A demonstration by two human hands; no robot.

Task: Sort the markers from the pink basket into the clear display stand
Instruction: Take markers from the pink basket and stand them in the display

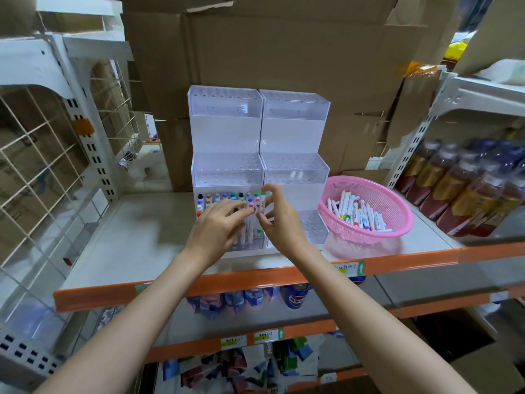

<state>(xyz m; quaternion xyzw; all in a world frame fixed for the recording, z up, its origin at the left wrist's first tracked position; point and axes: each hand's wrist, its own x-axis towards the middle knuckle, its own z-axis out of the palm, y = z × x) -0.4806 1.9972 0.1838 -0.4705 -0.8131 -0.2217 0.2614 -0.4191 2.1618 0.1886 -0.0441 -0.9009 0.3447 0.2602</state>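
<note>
Markers [360, 213], white-barrelled, lie loose in a pink basket [397, 200] on a shelf [136, 237], at 3 o'clock of the clear display stand [295, 137]. Standing markers [224, 196] with coloured caps fill the stand's lowest left tier. One green-capped marker [263, 201] is upright at that tier's right edge, pinched between thumb and fingertips of the right hand [281, 223]. The left hand [213, 228], at 9 o'clock of the right, has loose, outstretched fingers whose tips touch the standing markers. Bottles [460, 189] stand at 3 o'clock of the basket.
</note>
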